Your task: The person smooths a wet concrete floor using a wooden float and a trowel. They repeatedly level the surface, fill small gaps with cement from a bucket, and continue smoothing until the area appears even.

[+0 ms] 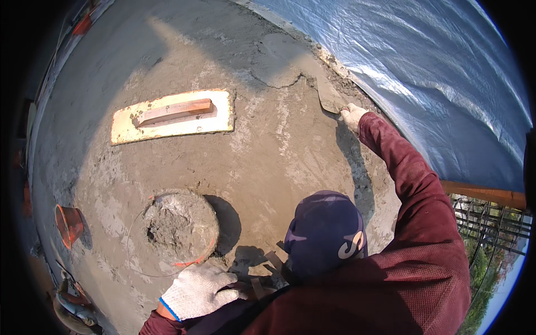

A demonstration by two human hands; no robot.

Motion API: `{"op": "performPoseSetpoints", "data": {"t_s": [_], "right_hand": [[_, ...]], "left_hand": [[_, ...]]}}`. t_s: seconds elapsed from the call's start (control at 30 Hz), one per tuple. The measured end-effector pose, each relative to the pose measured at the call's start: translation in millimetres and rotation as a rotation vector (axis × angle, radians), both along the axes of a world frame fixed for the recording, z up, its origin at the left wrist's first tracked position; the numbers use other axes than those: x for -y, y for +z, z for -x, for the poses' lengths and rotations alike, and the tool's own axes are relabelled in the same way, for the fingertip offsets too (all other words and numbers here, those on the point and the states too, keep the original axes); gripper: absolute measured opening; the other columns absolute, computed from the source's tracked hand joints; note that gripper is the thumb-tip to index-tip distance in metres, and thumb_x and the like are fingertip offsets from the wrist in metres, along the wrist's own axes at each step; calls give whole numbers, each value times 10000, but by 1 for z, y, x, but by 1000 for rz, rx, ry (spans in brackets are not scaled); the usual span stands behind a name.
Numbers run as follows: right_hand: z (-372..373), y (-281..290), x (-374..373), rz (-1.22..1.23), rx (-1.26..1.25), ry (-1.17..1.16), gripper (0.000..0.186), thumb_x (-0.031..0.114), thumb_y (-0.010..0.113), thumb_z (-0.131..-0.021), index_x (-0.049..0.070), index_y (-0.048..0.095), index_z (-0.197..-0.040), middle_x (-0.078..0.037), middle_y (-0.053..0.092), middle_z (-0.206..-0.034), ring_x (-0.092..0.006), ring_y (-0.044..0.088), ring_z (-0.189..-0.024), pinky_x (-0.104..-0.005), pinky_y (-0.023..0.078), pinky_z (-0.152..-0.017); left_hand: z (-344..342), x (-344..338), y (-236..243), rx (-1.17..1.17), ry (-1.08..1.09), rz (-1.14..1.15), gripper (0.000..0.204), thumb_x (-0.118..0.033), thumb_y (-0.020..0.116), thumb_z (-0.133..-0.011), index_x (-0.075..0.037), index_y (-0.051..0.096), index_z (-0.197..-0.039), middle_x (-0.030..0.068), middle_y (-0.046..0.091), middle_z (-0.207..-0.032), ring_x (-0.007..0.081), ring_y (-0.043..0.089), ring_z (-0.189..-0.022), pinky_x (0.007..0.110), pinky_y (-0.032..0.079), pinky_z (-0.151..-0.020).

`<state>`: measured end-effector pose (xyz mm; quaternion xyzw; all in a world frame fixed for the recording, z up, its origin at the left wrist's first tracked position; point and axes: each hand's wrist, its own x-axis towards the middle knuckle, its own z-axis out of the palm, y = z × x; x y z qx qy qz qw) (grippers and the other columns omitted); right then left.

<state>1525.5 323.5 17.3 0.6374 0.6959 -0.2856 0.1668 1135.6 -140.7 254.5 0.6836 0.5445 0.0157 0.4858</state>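
In a pale work glove, my right hand (353, 117) reaches out at the upper right and grips a trowel (330, 96). Its flat metal blade lies on the wet grey mortar surface (268, 151), beside a rough edge of thicker mortar. My left hand (200, 291), gloved too, is low in the view with its fingers curled; what they close on is hidden. Just beyond it stands a bucket (215, 223) filled with lumpy mortar (178, 223). A pale rectangular float (167, 133) with a wooden handle (178, 111) rests on the mortar at the upper left.
Blue sheeting (441, 72) borders the right side, above a wooden board (483, 192) and a rebar grid (491, 229). An orange bucket (69, 226) lies tilted at the left. Another person (75, 304) is at the lower left. A dark blue cap (324, 234) blocks part of the lower middle.
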Motion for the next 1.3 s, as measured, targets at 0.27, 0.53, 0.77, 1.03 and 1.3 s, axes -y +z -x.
{"op": "performPoseSetpoints", "data": {"t_s": [0.27, 0.53, 0.77, 1.03, 1.3], "right_hand": [[170, 39, 41, -214, -151, 394, 476, 345, 460, -1070, 72, 503, -1457, -235, 732, -1228, -441, 697, -1128, -519, 537, -981], [103, -7, -1, -189, 154, -10, 442, 254, 450, -1056, 41, 548, -1430, -256, 695, -1335, -422, 680, -1237, -542, 522, -1047], [-19, -48, 34, -151, 183, -302, 446, 298, 608, -986, 135, 638, -1400, -171, 715, -1347, -384, 645, -1315, -530, 495, -1080], [138, -77, -2, 113, -805, -802, 370, 322, 493, -1018, -9, 658, -1009, -231, 661, -769, -402, 671, -630, -546, 546, -541], [175, -20, -41, -178, 41, -97, 499, 373, 476, -1055, 116, 576, -1471, -220, 624, -1466, -404, 619, -1330, -499, 482, -1096]], "left_hand": [[-2, 0, -11, -76, -140, 10, 392, -485, 650, -986, -142, 782, -1119, 139, 745, -1056, 383, 706, -1015, 500, 553, -888], [7, 6, -14, -83, -198, 132, 395, -500, 675, -963, -149, 782, -1109, 124, 749, -1043, 387, 715, -989, 502, 551, -924], [23, 38, -10, 14, -191, 47, 406, -489, 682, -959, -141, 782, -1144, 114, 760, -1033, 357, 725, -951, 463, 567, -841], [29, 44, -13, -64, -204, 16, 396, -492, 696, -949, -139, 792, -1100, 117, 762, -997, 371, 723, -943, 480, 567, -836], [24, 14, -29, -62, -173, 55, 386, -487, 660, -965, -122, 768, -1030, 149, 741, -929, 378, 727, -885, 499, 572, -765]]}}
